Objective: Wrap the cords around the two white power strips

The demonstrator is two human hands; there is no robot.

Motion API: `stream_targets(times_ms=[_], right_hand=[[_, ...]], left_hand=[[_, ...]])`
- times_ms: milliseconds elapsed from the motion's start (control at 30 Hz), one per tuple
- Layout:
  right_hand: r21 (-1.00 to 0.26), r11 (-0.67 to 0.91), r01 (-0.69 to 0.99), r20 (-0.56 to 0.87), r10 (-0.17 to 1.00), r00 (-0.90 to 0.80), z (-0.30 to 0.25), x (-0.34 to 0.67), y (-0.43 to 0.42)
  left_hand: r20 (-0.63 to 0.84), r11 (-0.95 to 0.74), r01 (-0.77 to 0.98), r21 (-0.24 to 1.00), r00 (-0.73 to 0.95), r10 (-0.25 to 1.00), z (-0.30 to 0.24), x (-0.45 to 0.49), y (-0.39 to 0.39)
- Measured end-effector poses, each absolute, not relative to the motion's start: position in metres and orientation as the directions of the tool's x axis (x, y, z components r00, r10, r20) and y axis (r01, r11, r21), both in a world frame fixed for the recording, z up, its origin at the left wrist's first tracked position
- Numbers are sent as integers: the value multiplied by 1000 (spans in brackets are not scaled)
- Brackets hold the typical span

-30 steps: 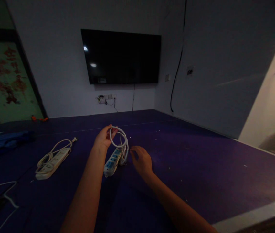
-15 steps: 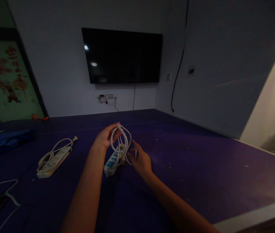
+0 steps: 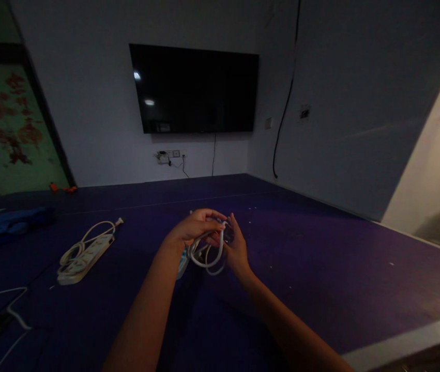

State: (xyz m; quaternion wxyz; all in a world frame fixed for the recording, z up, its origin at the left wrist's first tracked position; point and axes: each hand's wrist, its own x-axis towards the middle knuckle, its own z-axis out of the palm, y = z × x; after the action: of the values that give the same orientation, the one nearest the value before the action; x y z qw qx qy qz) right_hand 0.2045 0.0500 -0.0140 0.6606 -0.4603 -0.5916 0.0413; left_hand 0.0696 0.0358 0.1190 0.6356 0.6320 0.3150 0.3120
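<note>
My left hand (image 3: 194, 227) is closed over the top of a coiled white power cord (image 3: 209, 257), whose loops hang below my fingers. My right hand (image 3: 236, 246) meets it from the right, fingers pinched on the same cord near its end. The cord's power strip (image 3: 183, 262), white with blue sockets, lies on the purple floor mat (image 3: 320, 268) just under my left wrist, mostly hidden.
A second white power strip (image 3: 82, 256) with its coiled cord lies to the left. A thin white cable (image 3: 8, 305) trails at the lower left. A blue object (image 3: 8, 222) sits far left. A dark television (image 3: 194, 88) hangs above wall sockets (image 3: 169, 156).
My left hand has lowered and turned over the coil, which now hangs beneath it. My right hand rose from beside the strip and took hold of the cord.
</note>
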Motion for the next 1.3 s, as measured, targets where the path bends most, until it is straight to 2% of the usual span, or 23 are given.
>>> stream_targets(times_ms=[167,300,433,500,567,667,833,933,1133,1300], right_hand=[[-680,620,391,732,602,319,-13,210,51],[-751,586,304,660,655,367,-8,212,48],[-846,500,184,510,661,550,-4,221,51],[-880,472,61,406,678,612,-6,231,58],[-889,440,-126,266,722,639,-10,245,66],[-835,411,-366,98,765,637,-19,265,77],[-769,331,-547,-56,818,573,-28,281,83],[-714,288,-639,-135,838,529,-28,281,85],[-672,268,-690,-125,878,462,-25,281,86],[-637,215,-741,-170,898,407,-27,282,88]], left_hand=[[-58,-45,128,991,704,708,105,88,32],[21,-158,129,979,707,707,101,91,35],[227,-353,197,915,473,851,104,78,48],[336,-428,316,847,307,890,104,67,58],[376,-427,489,760,205,904,101,54,68],[276,-287,730,621,139,951,91,40,80],[30,-120,866,485,120,992,65,37,91],[-69,-78,917,390,114,991,54,41,95],[-88,-86,950,300,118,989,46,38,99],[51,-83,943,323,70,996,56,30,101]])
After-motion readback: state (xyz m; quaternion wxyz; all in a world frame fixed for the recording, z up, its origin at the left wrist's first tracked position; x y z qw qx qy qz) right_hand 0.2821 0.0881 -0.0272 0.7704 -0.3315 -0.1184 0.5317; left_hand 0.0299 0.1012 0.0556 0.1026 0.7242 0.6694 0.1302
